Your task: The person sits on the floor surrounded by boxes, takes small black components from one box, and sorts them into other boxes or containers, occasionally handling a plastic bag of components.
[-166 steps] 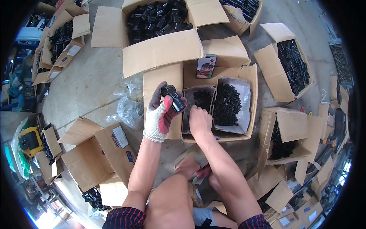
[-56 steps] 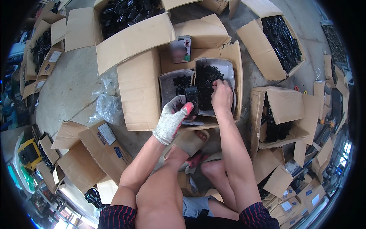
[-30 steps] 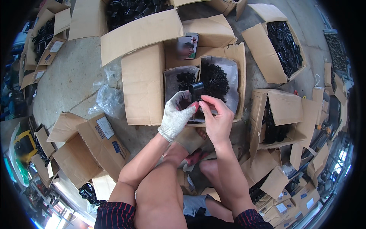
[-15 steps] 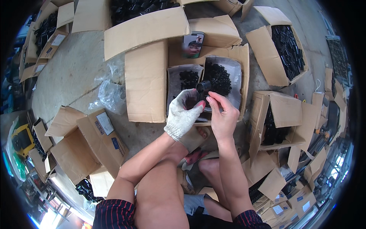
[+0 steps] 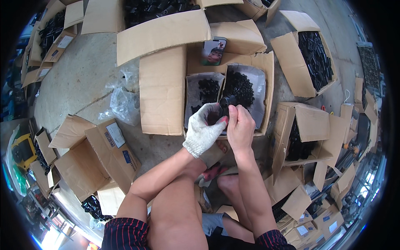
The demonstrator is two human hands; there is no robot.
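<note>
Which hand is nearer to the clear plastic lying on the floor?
Left. The gloved left hand is right of the clear plastic, with a cardboard flap between them; the bare right hand is farther right, past the left one.

The left glove [image 5: 204, 133] is off-white, with red on the fingers [image 5: 224, 120]. The tubular part [image 5: 227, 101] and small parts [image 5: 239, 86] are black, the carton [image 5: 162, 93] brown, the floor [image 5: 85, 87] grey, the sleeve [image 5: 125, 233] dark with thin red stripes.
</note>
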